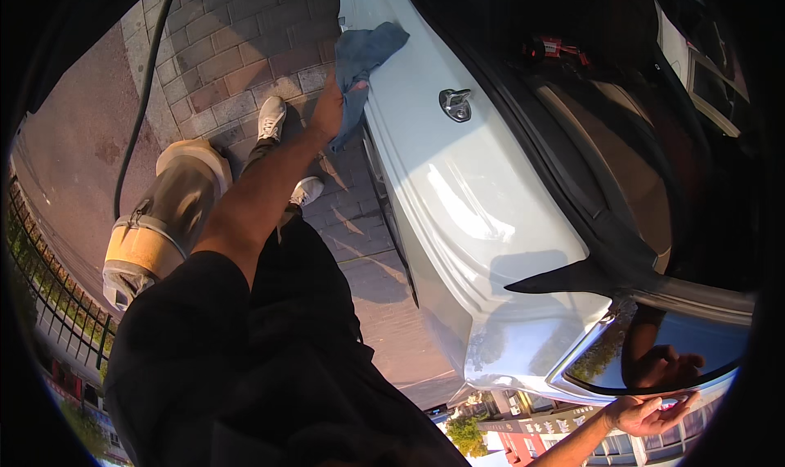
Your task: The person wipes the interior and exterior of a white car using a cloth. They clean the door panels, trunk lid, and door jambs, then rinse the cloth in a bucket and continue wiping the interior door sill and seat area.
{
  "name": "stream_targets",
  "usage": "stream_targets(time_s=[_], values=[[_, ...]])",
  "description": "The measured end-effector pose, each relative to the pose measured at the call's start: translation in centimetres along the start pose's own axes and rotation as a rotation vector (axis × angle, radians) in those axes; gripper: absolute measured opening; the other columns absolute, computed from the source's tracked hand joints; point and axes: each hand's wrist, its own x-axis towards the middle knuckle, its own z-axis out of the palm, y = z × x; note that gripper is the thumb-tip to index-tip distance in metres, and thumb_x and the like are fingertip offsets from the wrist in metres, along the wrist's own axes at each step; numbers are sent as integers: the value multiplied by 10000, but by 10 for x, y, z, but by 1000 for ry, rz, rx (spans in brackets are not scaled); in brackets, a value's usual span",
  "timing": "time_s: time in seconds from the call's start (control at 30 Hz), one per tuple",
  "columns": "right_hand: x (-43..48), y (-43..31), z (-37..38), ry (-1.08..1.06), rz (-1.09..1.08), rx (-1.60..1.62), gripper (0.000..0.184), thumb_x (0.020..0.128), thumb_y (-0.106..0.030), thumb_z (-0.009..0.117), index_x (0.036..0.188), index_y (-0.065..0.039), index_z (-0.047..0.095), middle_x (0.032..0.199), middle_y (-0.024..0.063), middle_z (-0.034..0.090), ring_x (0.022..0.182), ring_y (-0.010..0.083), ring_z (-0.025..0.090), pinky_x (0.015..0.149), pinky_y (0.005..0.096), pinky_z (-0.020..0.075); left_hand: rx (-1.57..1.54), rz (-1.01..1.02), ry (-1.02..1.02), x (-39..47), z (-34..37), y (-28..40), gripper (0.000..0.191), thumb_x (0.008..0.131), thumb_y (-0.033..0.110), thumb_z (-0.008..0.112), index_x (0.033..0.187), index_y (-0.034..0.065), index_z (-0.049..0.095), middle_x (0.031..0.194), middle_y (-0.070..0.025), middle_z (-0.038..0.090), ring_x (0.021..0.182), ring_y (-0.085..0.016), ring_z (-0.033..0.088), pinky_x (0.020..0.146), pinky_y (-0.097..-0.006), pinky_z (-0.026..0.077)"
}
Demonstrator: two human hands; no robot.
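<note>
My left hand (331, 111) holds a blue-grey cloth (367, 53) against the pale painted door jamb (429, 154) of a car. The cloth is bunched around my fingers and spreads onto the paint. A metal door striker (455, 104) stands out from the jamb, to the right of the cloth. At the lower right my right hand (644, 415) is beside the lower edge of a dark side window (662, 356), fingers apart with nothing seen in them. The glass reflects that hand; whether it touches the edge I cannot tell.
A yellow canister vacuum cleaner (184, 206) stands on the paving left of my feet, a black hose (142, 99) running up from it. Inside the dark car lies a red object (555, 47). A black pointed trim piece (558, 277) juts over the jamb. An iron fence (61, 295) borders the ground.
</note>
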Motion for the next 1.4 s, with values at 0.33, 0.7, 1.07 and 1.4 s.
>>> stream_targets(time_s=[0.33, 0.7, 1.07, 1.4], values=[[0, -19, 19, -2, 21, 3, 729, 942, -213, 651, 1502, 139, 346, 1561, 279, 409, 1416, 423, 470, 1240, 522, 341, 422, 189, -160, -198, 78, 149, 661, 865, 253, 773, 1330, -80, 441, 1239, -236, 451, 1180, -407, 419, 1051, -511, 323], [3, -22, 26, 15, -206, -210, 562, 984, -190, 643, 1464, 39, 463, 1498, 216, 529, 1416, 377, 484, 1219, 495, 362, 310, 410, -507, -193, 158, 267, 615, 912, 293, 768, 1161, -200, 498, 1193, -284, 437, 1124, -420, 428, 964, -492, 335], [-5, -17, 24, 90, -226, -197, 474, 936, -99, 682, 1388, 14, 596, 1435, 178, 619, 1375, 363, 540, 1167, 452, 422, 286, 270, -172, -219, 126, 219, 488, 980, 300, 696, 1227, -79, 511, 1125, -232, 478, 1041, -408, 467, 956, -472, 377], [-6, -11, 18, 130, -254, -214, 431, 931, -147, 648, 1347, -35, 638, 1421, 143, 650, 1387, 349, 551, 1190, 491, 377, 342, 481, -166, -204, 202, 294, 547, 955, 296, 718, 1189, -142, 489, 1151, -288, 501, 1117, -456, 493, 1004, -485, 417]])
